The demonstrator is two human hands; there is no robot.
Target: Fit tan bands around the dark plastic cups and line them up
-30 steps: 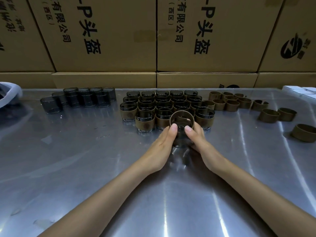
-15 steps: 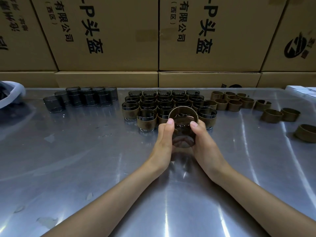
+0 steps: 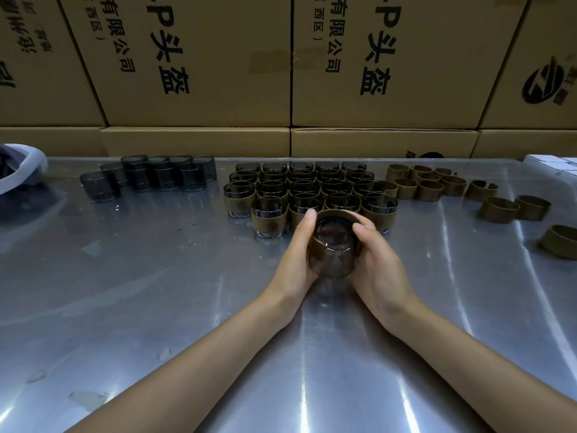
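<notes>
**A:** Head view, centre of the frame: what do the hands have?

**B:** The left hand (image 3: 296, 260) and the right hand (image 3: 379, 264) both hold one dark cup (image 3: 332, 254), tilted so its open mouth faces the camera. Fingers curl round its sides from either flank; the left thumb lies up along the left edge, the right thumb is bent over the upper right rim. A tan band (image 3: 335, 215) sits around the far part of the cup. I cannot tell how far it is seated.

**A:** Is the cup touching the table?

**B:** Cannot tell. It sits low over the steel table (image 3: 156, 307), just in front of the banded group.

**A:** That group?

**B:** Banded cups (image 3: 312, 189) stand upright in close rows, centre of the frame above the hands. The nearest one (image 3: 269, 217) stands just left of the left fingertips.

**A:** Remaining stock?

**B:** Bare dark cups (image 3: 150, 176) cluster in the upper left, well apart from the banded rows. Loose tan bands (image 3: 437, 182) lie to the right of the rows, with a few more strung out toward the right edge.

**A:** Surroundings?

**B:** Printed cardboard cartons (image 3: 199, 57) are stacked along the back of the table. A pale item (image 3: 22, 170) shows at the left edge, cut off; I cannot identify it.
</notes>
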